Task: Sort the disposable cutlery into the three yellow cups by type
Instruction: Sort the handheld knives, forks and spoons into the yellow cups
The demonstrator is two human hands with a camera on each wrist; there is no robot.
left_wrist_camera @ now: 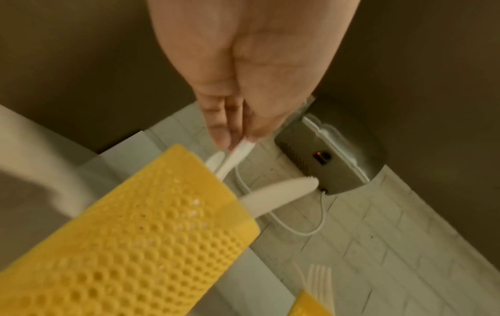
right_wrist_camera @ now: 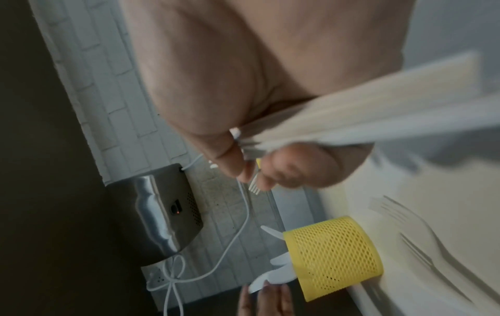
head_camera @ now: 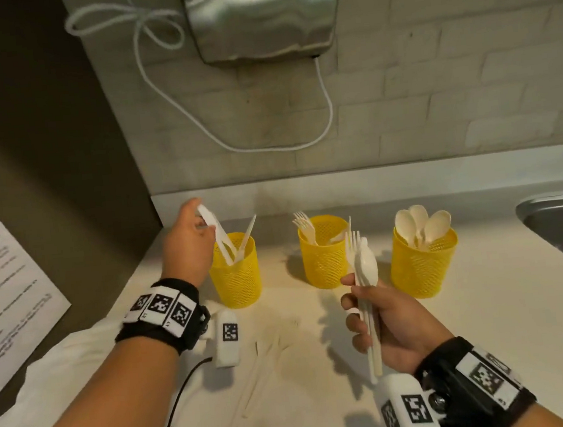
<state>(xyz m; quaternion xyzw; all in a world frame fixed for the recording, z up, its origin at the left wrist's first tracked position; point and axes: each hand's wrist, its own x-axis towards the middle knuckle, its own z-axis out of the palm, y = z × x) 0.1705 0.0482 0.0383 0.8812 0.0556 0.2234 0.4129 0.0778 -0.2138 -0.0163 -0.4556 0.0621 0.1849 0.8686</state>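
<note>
Three yellow mesh cups stand in a row on the counter. The left cup point(head_camera: 235, 273) point(left_wrist_camera: 140, 245) point(right_wrist_camera: 332, 256) holds knives, the middle cup point(head_camera: 324, 254) forks, the right cup point(head_camera: 422, 261) spoons. My left hand point(head_camera: 200, 221) point(left_wrist_camera: 235, 136) pinches the handle of a white knife point(head_camera: 216, 233) point(left_wrist_camera: 238, 154), whose lower end is inside the left cup beside another knife point(left_wrist_camera: 281, 194). My right hand point(head_camera: 356, 309) grips an upright bundle of white cutlery point(head_camera: 364, 267) point(right_wrist_camera: 351, 119), with a fork and a spoon showing, in front of the middle cup. Loose forks point(head_camera: 263, 363) point(right_wrist_camera: 422, 235) lie on the counter near me.
A steel hand dryer point(head_camera: 261, 15) hangs on the brick wall above, with a white cable point(head_camera: 231, 139) looping down. A sink point(head_camera: 562, 220) is set into the counter at the right. A dark side wall with a printed sheet point(head_camera: 2, 292) closes the left; a white cloth point(head_camera: 65, 372) lies below it.
</note>
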